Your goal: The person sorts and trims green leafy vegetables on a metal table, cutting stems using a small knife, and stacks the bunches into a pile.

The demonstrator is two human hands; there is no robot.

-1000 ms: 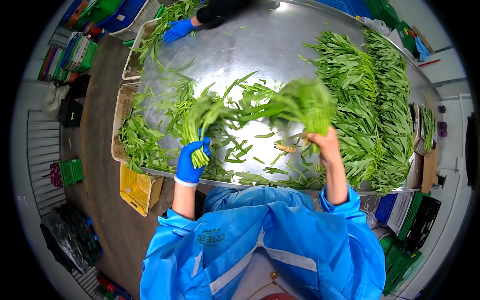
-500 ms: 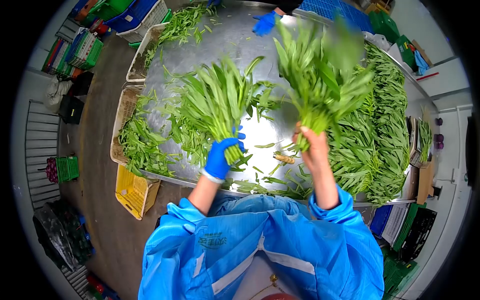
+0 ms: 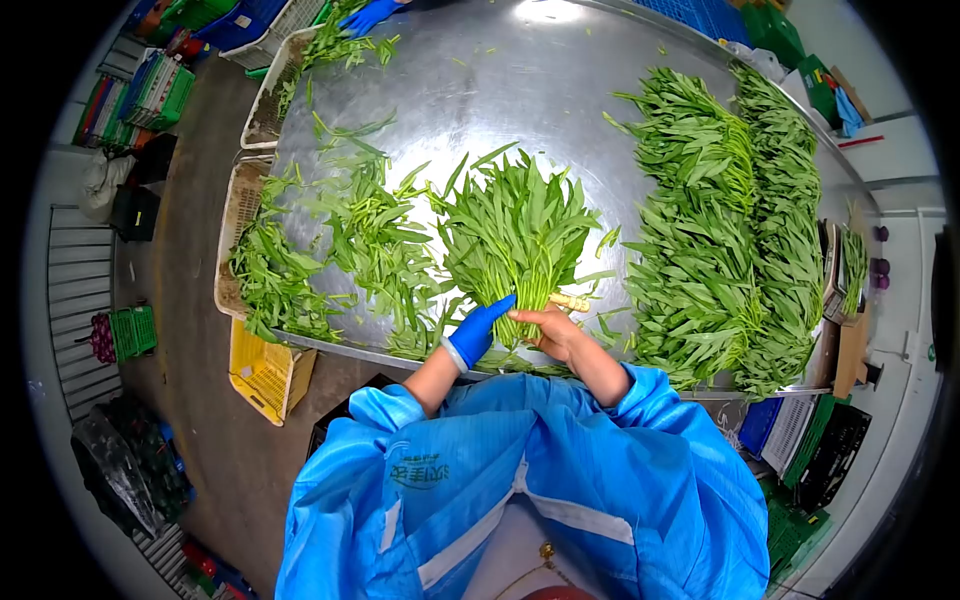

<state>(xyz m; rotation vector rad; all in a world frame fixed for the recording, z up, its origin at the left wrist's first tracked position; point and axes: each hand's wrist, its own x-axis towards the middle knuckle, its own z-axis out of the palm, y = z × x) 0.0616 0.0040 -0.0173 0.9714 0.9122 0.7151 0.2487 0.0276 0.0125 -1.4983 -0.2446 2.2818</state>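
Both my hands are wrapped round the stems of one leafy bunch of water spinach (image 3: 520, 225), its leaves fanning away from me over the metal table. My left hand (image 3: 476, 332), in a blue glove, closes on the stems from the left. From the other side my bare right hand (image 3: 556, 330) grips the same stems, thumb toward the left thumb. Just beyond the right fingers lies a tan wooden-looking handle (image 3: 570, 302); what it belongs to is hidden. Loose greens (image 3: 385, 250) are scattered left of the bunch.
Long rows of stacked greens (image 3: 700, 250) cover the right of the steel table (image 3: 560, 90). Crates with dirty rims (image 3: 236, 215) line its left edge, and a yellow crate (image 3: 268, 375) stands below. Another person's blue-gloved hand (image 3: 370, 15) is at the far left.
Two separate bunches, one in each hand, are now together as one between my hands, lower and nearer me. The other person's hand has shifted left.
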